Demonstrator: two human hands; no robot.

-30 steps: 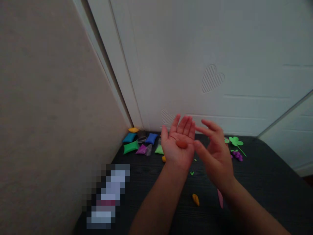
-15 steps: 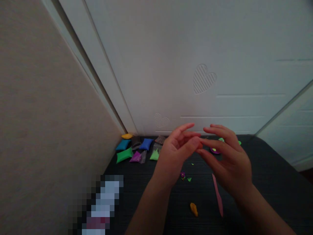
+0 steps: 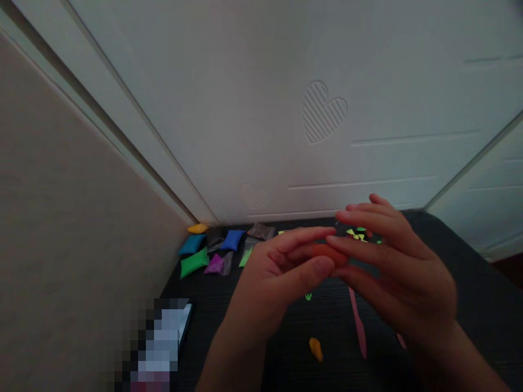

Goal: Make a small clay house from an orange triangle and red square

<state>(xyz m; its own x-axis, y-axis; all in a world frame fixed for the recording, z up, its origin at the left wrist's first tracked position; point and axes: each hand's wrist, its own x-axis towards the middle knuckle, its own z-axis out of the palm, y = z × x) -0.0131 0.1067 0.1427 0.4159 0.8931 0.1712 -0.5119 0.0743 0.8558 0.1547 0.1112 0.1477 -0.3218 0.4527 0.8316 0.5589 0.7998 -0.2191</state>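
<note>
Between both hands, above the dark table, is a small oval lump of orange modelling clay (image 3: 330, 253). My left hand (image 3: 278, 272) pinches its left end between thumb and fingers. The thumb and index finger of my right hand (image 3: 402, 272) close on its right end, while the other fingers are raised. Fingertips cover parts of the lump. Below the hands lie a yellow-orange clay piece (image 3: 315, 349) and a tiny green cut-out (image 3: 308, 296). A pink modelling knife (image 3: 358, 326) lies under my right hand.
Packets of coloured clay, among them a green packet (image 3: 194, 263) and a blue packet (image 3: 232, 240), lie at the back left of the table (image 3: 229, 326). A pixelated phone-like device (image 3: 163, 337) is at the left edge. Small yellow-green pieces (image 3: 356, 235) sit behind my right hand. A white panel (image 3: 261, 109) rises behind.
The orange clay lay on my open left palm; my left hand has turned over and both hands now pinch it by its ends. The camera view has shifted, uncovering the pink knife.
</note>
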